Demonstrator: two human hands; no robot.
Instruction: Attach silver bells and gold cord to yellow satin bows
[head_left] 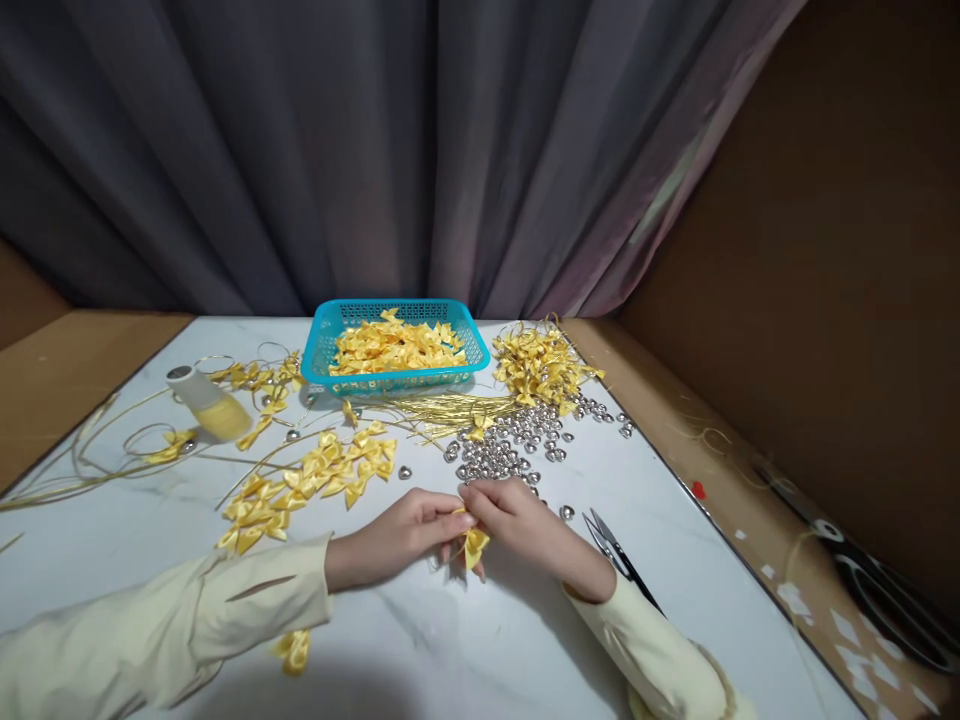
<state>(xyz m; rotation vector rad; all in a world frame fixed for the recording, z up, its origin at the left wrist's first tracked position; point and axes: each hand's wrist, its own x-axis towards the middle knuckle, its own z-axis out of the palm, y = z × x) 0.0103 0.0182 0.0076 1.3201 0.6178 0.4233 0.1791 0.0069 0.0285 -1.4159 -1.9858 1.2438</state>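
In the middle of the table both hands meet over a yellow ribbon bow (475, 548). My left hand (401, 538) pinches it between thumb and fingers. My right hand (517, 522) is closed at the bow's upper edge, its fingertips against those of the left. A thin cord seems to loop below the fingers, but its path is partly hidden. Just beyond my right hand lie many silver heart-shaped beads (496, 455). Loose yellow bows (322, 475) are spread beyond my left forearm, and another bow (294, 650) lies nearer, partly under the left sleeve.
A blue basket (319, 345) full of yellow bows stands at the back. Beside it are a bundle of corded bows (540, 365) and gold cords (450, 410). A glue-like bottle (214, 405) leans at left. Thread snips (619, 555) lie at right, black scissors (877, 580) farther right.
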